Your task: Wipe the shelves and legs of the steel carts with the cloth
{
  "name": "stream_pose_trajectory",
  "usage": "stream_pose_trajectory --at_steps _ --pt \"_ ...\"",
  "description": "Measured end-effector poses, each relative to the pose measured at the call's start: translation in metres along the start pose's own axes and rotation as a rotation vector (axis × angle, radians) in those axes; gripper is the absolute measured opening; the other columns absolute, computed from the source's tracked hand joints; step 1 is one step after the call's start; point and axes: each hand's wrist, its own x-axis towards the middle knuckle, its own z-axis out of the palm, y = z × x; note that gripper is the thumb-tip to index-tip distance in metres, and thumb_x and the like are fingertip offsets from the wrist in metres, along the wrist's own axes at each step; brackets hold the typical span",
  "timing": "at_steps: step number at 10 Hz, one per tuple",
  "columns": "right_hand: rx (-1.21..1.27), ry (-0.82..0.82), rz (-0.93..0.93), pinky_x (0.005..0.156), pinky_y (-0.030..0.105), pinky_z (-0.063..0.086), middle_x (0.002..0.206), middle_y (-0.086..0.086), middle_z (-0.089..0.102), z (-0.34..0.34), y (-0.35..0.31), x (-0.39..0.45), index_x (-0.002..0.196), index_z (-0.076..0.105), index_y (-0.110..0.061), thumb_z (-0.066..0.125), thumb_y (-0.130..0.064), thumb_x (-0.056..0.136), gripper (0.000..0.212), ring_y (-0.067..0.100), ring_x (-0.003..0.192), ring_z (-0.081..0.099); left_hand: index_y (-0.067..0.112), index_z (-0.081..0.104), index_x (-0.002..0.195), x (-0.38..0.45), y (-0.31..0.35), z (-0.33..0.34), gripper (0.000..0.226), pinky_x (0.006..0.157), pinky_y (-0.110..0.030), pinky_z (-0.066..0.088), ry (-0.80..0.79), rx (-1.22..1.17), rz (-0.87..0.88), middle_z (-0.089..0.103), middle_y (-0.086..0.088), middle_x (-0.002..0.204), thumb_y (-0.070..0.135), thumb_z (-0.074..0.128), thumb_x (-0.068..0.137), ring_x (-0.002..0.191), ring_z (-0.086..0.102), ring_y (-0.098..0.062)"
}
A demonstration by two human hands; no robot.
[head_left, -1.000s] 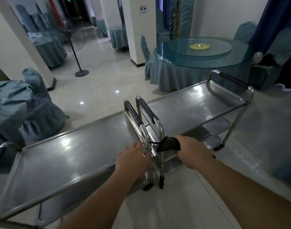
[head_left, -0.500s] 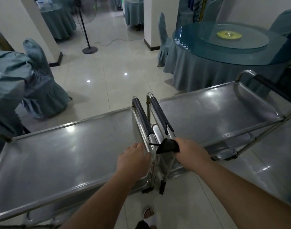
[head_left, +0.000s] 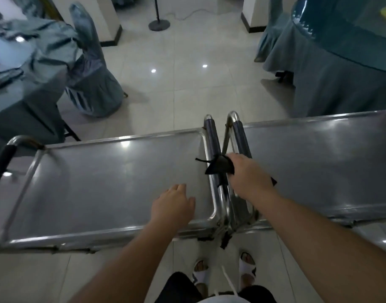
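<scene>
Right hand (head_left: 250, 177) grips a crumpled black cloth (head_left: 219, 167) against the shiny steel cart handle (head_left: 218, 171); left hand (head_left: 173, 204) rests flat, fingers relaxed, on the steel shelf (head_left: 100, 182); hard wiping could roll the cart away.

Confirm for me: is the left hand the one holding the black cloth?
No, the right hand grips the black cloth at the cart handles, while the left hand lies open on the left cart's top shelf.

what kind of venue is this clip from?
Probably a restaurant banquet hall. Cues: a round table draped in grey-blue cloth with a glass top, a chair in a matching fabric cover, and two stainless steel service carts on a glossy tiled floor.
</scene>
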Motion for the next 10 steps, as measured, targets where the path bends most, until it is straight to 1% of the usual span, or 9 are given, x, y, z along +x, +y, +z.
stream_pose_trajectory --at_steps 1,2,3,4,5,6,7,9,10 --pt "-0.065 0.024 -0.104 0.104 0.052 0.050 0.145 0.002 0.056 0.025 0.007 0.015 0.147 0.050 -0.025 0.065 -0.018 0.094 0.055 0.030 0.126 0.055 0.022 0.044 0.152 -0.009 -0.005 0.009 0.058 0.108 -0.044 0.044 -0.007 -0.025 -0.084 0.053 -0.004 0.151 0.053 0.041 0.104 0.135 0.053 -0.029" --pt "-0.166 -0.160 -0.157 0.118 0.056 0.036 0.167 0.000 0.031 0.062 0.023 0.016 0.158 0.035 -0.029 0.064 -0.017 0.096 0.070 0.033 0.151 0.028 0.023 0.043 0.153 -0.019 -0.008 0.018 0.057 0.107 -0.043 0.045 -0.025 -0.025 -0.164 0.054 -0.002 0.151 0.052 0.041 0.104 0.135 0.053 -0.027" --pt "-0.245 -0.351 -0.212 0.126 0.055 0.020 0.174 -0.010 0.004 0.093 0.045 0.007 0.163 0.023 -0.035 0.062 -0.024 0.092 0.081 0.029 0.159 -0.009 0.023 0.044 0.153 -0.028 -0.010 0.029 0.054 0.106 -0.043 0.046 -0.055 -0.005 -0.221 0.054 -0.001 0.151 0.046 0.043 0.103 0.134 0.054 -0.027" --pt "-0.282 -0.358 -0.238 0.127 0.057 0.014 0.174 -0.009 -0.003 0.102 0.050 0.005 0.163 0.022 -0.035 0.057 -0.051 0.087 0.085 0.031 0.157 -0.020 0.025 0.043 0.154 -0.036 -0.006 0.038 0.055 0.106 -0.045 0.049 -0.094 -0.019 -0.276 0.053 0.001 0.151 0.044 0.046 0.102 0.133 0.054 -0.027" --pt "-0.374 -0.406 -0.261 0.126 0.059 0.010 0.174 -0.004 -0.008 0.100 0.047 0.009 0.164 0.017 -0.031 0.046 -0.068 0.084 0.093 0.037 0.155 -0.024 0.024 0.046 0.151 -0.038 0.004 0.044 0.052 0.105 -0.045 0.050 -0.111 -0.017 -0.284 0.054 0.001 0.148 0.042 0.048 0.101 0.132 0.054 -0.027" --pt "-0.425 -0.466 -0.246 0.126 0.062 0.007 0.173 -0.005 -0.015 0.094 0.042 0.010 0.165 0.008 -0.030 0.048 -0.070 0.085 0.098 0.038 0.153 -0.028 0.023 0.048 0.147 -0.032 0.015 0.042 0.050 0.104 -0.043 0.050 -0.114 -0.013 -0.245 0.056 0.000 0.146 0.042 0.049 0.101 0.131 0.055 -0.027" --pt "-0.431 -0.520 -0.217 0.126 0.064 0.003 0.173 -0.005 -0.017 0.084 0.033 0.010 0.166 0.005 -0.032 0.050 -0.068 0.088 0.098 0.038 0.155 -0.025 0.022 0.049 0.145 -0.020 0.019 0.032 0.049 0.104 -0.043 0.050 -0.096 0.000 -0.200 0.056 -0.001 0.145 0.041 0.052 0.100 0.131 0.055 -0.027" --pt "-0.346 -0.471 -0.135 0.127 0.058 0.002 0.174 -0.006 -0.012 0.061 0.022 0.008 0.165 0.008 -0.036 0.045 -0.066 0.094 0.085 0.032 0.159 -0.010 0.023 0.045 0.150 0.007 0.021 0.000 0.053 0.107 -0.043 0.046 -0.047 0.008 -0.123 0.052 -0.001 0.151 0.040 0.051 0.100 0.135 0.052 -0.027" --pt "-0.299 -0.391 -0.119 0.126 0.055 0.013 0.174 -0.002 0.005 0.049 0.020 0.010 0.162 0.019 -0.033 0.045 -0.063 0.094 0.079 0.031 0.158 0.005 0.024 0.043 0.152 0.017 0.030 -0.014 0.055 0.109 -0.045 0.046 -0.027 0.035 -0.079 0.050 -0.001 0.153 0.041 0.050 0.101 0.137 0.051 -0.028"
